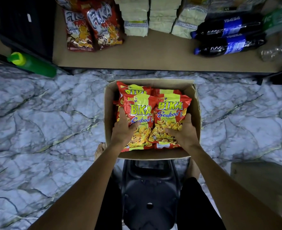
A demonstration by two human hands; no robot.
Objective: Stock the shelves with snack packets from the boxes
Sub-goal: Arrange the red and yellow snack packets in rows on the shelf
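Note:
An open cardboard box (195, 107) on the marble floor holds several red and yellow Bika Seafood snack packets. My left hand (123, 128) grips the left front packet (141, 113), thumb across its face and fingers round its left edge. My right hand (184, 130) grips the right front packet (171, 110) the same way from its right side. More packets (133, 88) lie underneath and behind. The low brown shelf (153, 53) is just beyond the box.
On the shelf stand two Fika chocolate bags (103, 29), stacks of pale packets (161, 15) and two lying Pepsi bottles (228, 37). A green bottle (32, 63) lies at the left. A black stool (150, 193) is under me, another cardboard box (261, 180) at the right.

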